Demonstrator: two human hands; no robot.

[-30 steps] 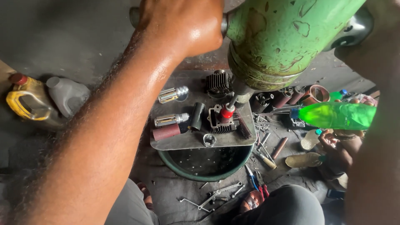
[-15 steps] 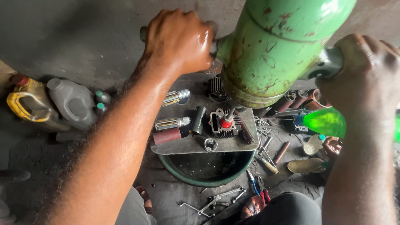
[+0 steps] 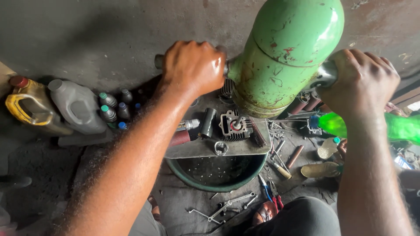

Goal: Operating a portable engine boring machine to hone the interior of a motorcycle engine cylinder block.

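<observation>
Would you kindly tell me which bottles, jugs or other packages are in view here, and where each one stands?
Yellow jug: far left on the floor, red cap, handle.
Grey jug: beside it, squarish, grey cap.
Small dark bottles: right of the grey jug, green and blue caps.
Clear bottle: lying right, teal cap.
No signs or screens.

The scene is in soft daylight that seems to come from the upper right, where a small bright strip is overexposed. The green tank (image 3: 284, 52) shows a mild sheen, and the left hand (image 3: 194, 65) has wet glare on the knuckles. The grey floor (image 3: 87, 35) is dim. Both forearms near the lens look soft and stretched; the green bottle (image 3: 393, 127) is blurred.
</observation>
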